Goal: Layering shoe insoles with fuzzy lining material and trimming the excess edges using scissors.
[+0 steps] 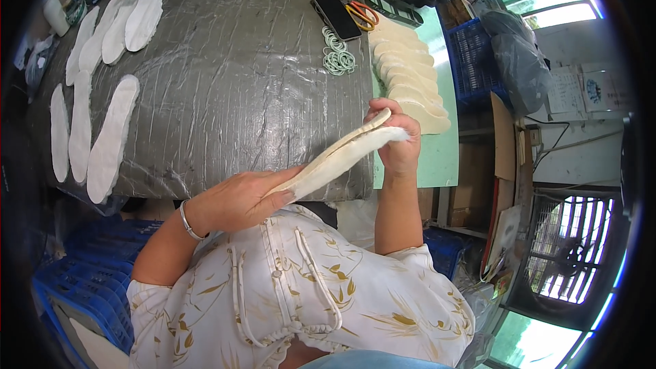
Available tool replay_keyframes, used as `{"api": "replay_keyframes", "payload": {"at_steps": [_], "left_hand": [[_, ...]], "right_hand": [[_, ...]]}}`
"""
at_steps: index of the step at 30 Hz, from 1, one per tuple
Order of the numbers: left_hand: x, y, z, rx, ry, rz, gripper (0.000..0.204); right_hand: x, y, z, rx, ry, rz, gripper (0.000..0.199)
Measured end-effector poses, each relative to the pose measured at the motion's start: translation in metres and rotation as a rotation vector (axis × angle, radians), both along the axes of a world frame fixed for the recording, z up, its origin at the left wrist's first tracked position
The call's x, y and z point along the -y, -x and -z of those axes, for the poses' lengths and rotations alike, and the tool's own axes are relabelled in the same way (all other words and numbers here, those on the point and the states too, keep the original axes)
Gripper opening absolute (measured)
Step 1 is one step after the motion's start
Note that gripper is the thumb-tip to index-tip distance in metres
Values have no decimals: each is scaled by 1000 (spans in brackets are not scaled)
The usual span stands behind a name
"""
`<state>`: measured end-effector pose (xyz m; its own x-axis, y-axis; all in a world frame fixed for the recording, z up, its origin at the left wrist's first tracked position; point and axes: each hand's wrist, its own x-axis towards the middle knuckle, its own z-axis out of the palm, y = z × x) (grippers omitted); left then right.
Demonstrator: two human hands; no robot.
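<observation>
**Inspector A:** Left hand [236, 198], lower centre of the frame, closed on the near end of a cream insole pair [338, 157], thumb on top; a metal bangle [188, 222] sits at that wrist; the piece runs diagonally up toward centre right, held in the air above the table edge.

**Inspector B:** Confirmed; right hand [396, 140], centre right, grips the far end, fingers curled around it; a fluffy white lining shows at that end; whether it is one folded piece or two pressed together, I cannot tell.

**Inspector A:** Surroundings; the table [232, 82] is covered in grey wrinkled plastic; white insoles [109, 140] lie in rows at the left and upper left.

**Inspector B:** A stack of cream insoles [406, 72], overlapped, lies on a pale green mat [447, 157] just above the right hand; pale green rings [336, 51] are piled at upper centre; beside them a dark phone [336, 17] and orange-handled scissors [362, 15]; blue crates [471, 58] stand at upper right and lower left.
</observation>
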<state>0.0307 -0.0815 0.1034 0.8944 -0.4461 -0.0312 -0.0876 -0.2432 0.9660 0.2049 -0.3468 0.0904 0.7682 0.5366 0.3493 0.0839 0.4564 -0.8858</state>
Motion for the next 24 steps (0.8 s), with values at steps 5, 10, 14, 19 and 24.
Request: {"api": "replay_keyframes", "payload": {"at_steps": [5, 10, 14, 19, 24], "left_hand": [[-1, -2, -1, -12, 3, 8, 52], [0, -3, -1, -58, 4, 29, 51], [0, -3, 0, -48, 23, 25, 51], [3, 0, 9, 38, -35, -15, 51], [3, -3, 5, 9, -114, -21, 53]], "right_hand": [[4, -1, 1, -17, 26, 0, 9], [5, 0, 3, 11, 20, 16, 10], [1, 2, 1, 42, 16, 32, 11], [-2, 6, 0, 53, 66, 113, 14], [-1, 10, 1, 59, 65, 135, 11]]}}
